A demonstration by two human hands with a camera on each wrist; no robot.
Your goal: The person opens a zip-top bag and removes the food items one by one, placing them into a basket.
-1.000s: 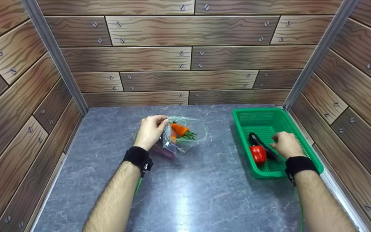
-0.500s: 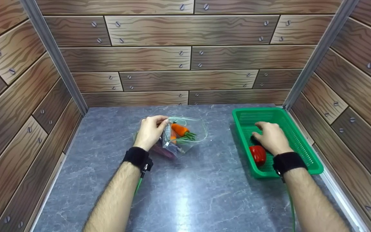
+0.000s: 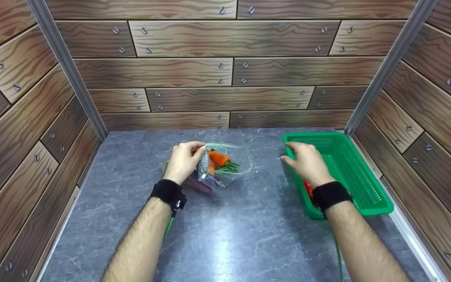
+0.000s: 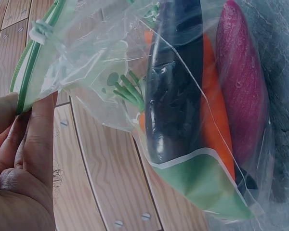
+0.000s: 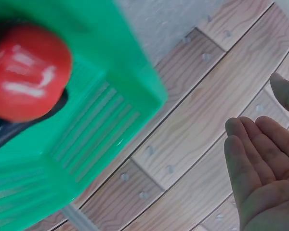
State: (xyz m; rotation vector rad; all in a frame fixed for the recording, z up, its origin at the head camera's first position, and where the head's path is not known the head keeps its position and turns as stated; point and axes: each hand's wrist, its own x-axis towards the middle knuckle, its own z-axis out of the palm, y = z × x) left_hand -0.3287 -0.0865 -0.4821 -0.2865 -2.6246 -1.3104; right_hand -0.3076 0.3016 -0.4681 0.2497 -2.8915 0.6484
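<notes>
Pinching the clear bag (image 3: 225, 166) open with my left hand (image 3: 184, 160) on the table (image 3: 229, 235), my right hand (image 3: 307, 162) (fingers (image 3: 290, 147) relaxed, empty) hovers over the green basket's (image 3: 360, 184) near-left rim, with the bag's mouth lying to its left.

Clear, glossy plastic bag (image 3: 225, 166) crinkling round a shiny dark eggplant (image 4: 176, 86), green perforated plastic basket (image 3: 356, 176), glossy red pepper (image 5: 26, 79), all on a polished grey stone-look surface (image 3: 229, 235).

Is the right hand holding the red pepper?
No, the right hand is open and holds nothing, while the red pepper sits in the green basket.
</notes>
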